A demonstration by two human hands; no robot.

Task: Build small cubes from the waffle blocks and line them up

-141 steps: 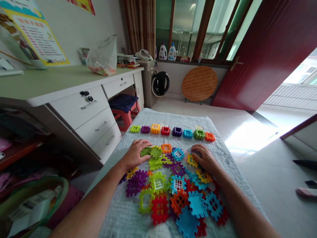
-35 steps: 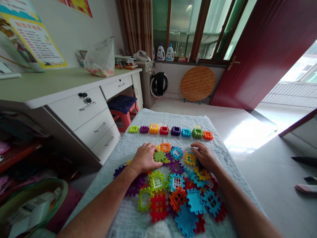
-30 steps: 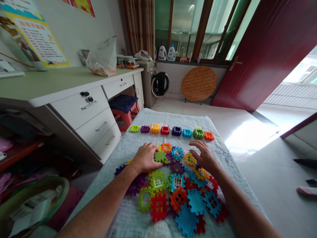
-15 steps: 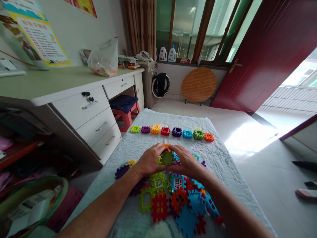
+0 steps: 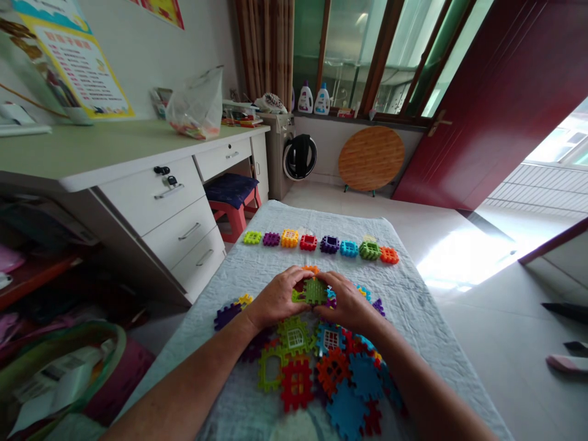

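We get cool, rather dim daylight from the windows [image 5: 353,55] at one o'clock and the washed-out opening [image 5: 546,159] near three. Glare whites out the floor [image 5: 459,252] just past three, while shadow swallows the shelf [image 5: 41,278] near nine. Wide-angle stretch slants the door [image 5: 482,92] at two. We find the left hand [image 5: 278,297], right hand [image 5: 346,300] and green piece [image 5: 315,292] slightly soft around six.

A pale blue cloth [image 5: 404,318] is carrying a row of 8 small plastic blocks [image 5: 329,247], while colorful notched tiles [image 5: 331,366] are lying heaped nearer.
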